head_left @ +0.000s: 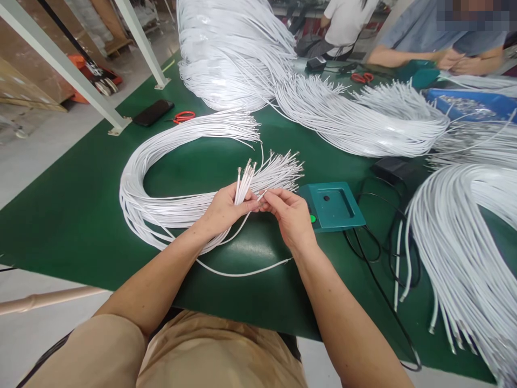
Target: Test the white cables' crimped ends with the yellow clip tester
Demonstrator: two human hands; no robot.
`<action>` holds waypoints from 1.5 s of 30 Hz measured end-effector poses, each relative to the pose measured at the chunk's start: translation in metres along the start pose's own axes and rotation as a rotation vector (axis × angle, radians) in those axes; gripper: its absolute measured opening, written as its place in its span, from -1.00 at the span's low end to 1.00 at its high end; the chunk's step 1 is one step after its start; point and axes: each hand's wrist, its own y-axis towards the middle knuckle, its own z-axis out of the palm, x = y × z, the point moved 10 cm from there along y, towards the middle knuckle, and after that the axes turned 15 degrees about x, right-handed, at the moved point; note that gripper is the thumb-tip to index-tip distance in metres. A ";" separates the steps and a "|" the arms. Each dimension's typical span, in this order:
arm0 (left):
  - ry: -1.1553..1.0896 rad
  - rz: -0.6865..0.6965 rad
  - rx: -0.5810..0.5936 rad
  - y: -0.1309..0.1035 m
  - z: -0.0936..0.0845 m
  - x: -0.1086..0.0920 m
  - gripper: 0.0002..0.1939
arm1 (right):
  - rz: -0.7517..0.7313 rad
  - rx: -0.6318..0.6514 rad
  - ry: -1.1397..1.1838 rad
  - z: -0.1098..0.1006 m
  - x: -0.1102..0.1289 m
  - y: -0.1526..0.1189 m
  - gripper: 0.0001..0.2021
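Note:
My left hand [228, 207] is closed round a small bunch of white wires [243, 183], their bare ends sticking up above the fingers. The fingertips of my right hand [288, 213] pinch the end of one white wire [262, 197] close to the left thumb. Behind my hands a curved bundle of white wires [135, 178] lies on the green table, its cut ends fanned to the right. One loose wire [246, 274] curves out below my hands. Just right of my right hand sits a teal device [333, 207] with a recessed tray and a green button.
A tall heap of white wire [230, 48] stands at the back. More wire bundles [456, 215] lie right, near black cables [375, 280]. A phone [153, 112] and red-handled scissors [184, 117] are back left. A blue tray [472, 105] holds small parts; a co-worker [436, 37] sits opposite.

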 end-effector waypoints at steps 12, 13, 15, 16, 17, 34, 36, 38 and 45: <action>-0.032 -0.001 0.061 0.001 0.006 0.002 -0.81 | 0.106 0.076 0.069 0.004 -0.005 0.000 -0.80; -0.026 0.002 0.058 0.001 0.005 0.002 -0.81 | 0.056 0.075 0.059 0.004 0.001 0.000 -0.75; -0.031 0.001 0.056 0.001 0.005 0.003 -0.81 | -0.001 0.109 0.016 0.008 0.007 0.001 -0.73; -0.044 -0.001 0.053 0.001 0.005 0.003 -0.80 | -0.011 0.121 -0.013 0.009 0.008 0.001 -0.76; -0.061 0.001 0.048 0.001 0.004 0.004 -0.78 | -0.015 0.123 -0.036 0.010 0.008 0.001 -0.79; -0.039 0.009 0.031 0.000 0.001 -0.003 -0.80 | -0.023 -0.020 -0.073 -0.003 0.010 -0.003 -0.84; -0.006 0.005 0.031 0.000 0.001 -0.003 -0.81 | -0.038 -0.023 -0.094 -0.004 0.011 -0.002 -0.87; 0.014 0.005 0.027 -0.001 0.001 -0.003 -0.80 | -0.041 -0.014 -0.118 -0.005 0.011 -0.002 -0.88; 0.001 -0.005 0.013 -0.001 0.000 -0.004 -0.79 | -0.041 0.006 -0.137 -0.005 0.012 -0.001 -0.88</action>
